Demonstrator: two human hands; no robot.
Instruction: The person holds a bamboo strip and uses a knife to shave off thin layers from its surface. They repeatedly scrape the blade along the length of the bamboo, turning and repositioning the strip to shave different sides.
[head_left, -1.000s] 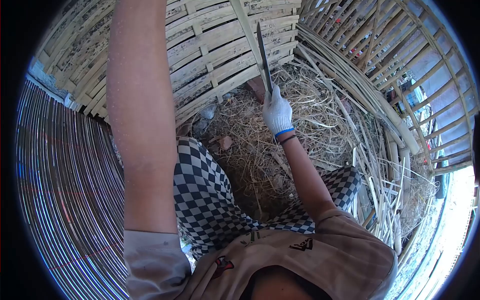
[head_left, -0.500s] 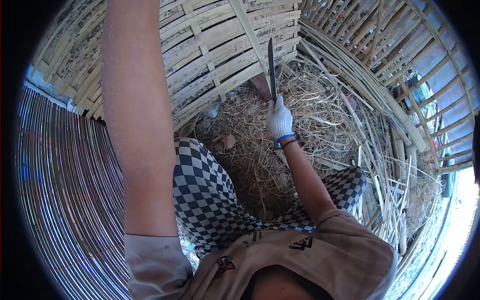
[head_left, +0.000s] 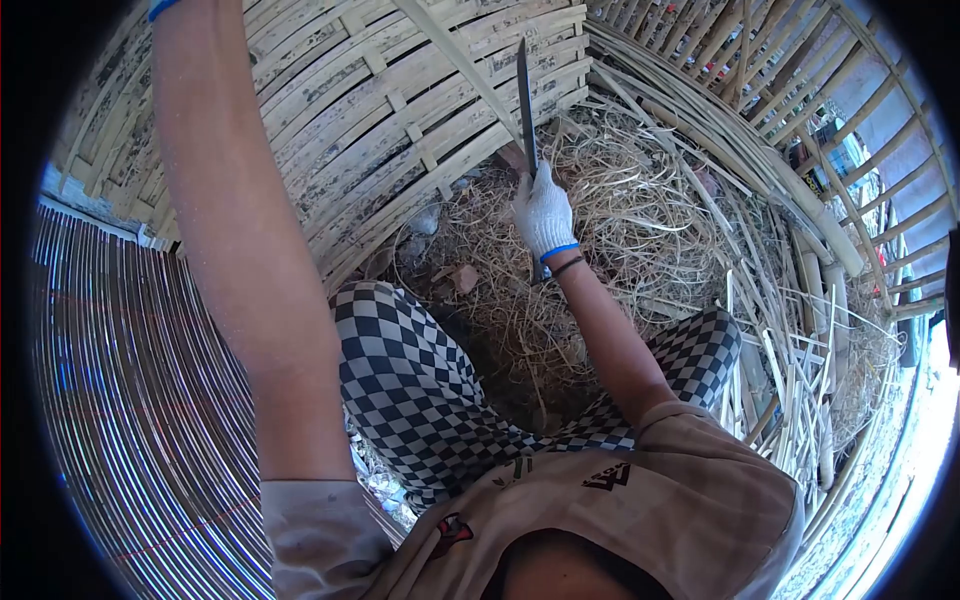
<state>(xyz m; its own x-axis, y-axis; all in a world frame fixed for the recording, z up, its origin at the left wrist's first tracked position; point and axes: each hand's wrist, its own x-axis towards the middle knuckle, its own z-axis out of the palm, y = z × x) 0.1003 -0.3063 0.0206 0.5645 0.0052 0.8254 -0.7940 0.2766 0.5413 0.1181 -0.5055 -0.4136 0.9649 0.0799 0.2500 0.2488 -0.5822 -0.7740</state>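
My right hand point(head_left: 545, 212), in a white knit glove with a blue cuff, is closed around a long knife point(head_left: 526, 100). Its dark blade points up and slightly left, and the handle's end shows below the wrist side of the glove. A pale bamboo strip point(head_left: 465, 65) slants down from the top edge to the blade near my fingers; whether the fingers also touch it is hidden. My left arm point(head_left: 235, 200) stretches to the top left, where only a blue cuff edge shows. The left hand itself lies beyond the frame.
A woven bamboo panel point(head_left: 340, 120) curves behind the knife. Thin shavings point(head_left: 640, 210) cover the ground before my checkered trousers point(head_left: 400, 365). Split bamboo pieces point(head_left: 790, 390) lie at right, under a slatted bamboo frame point(head_left: 870, 130). A ribbed sheet point(head_left: 140, 400) spans the left.
My left arm has swung further left. The right hand has shifted slightly up and left with the knife, whose blade leans more to the left. The bamboo strip's upper part has moved left.
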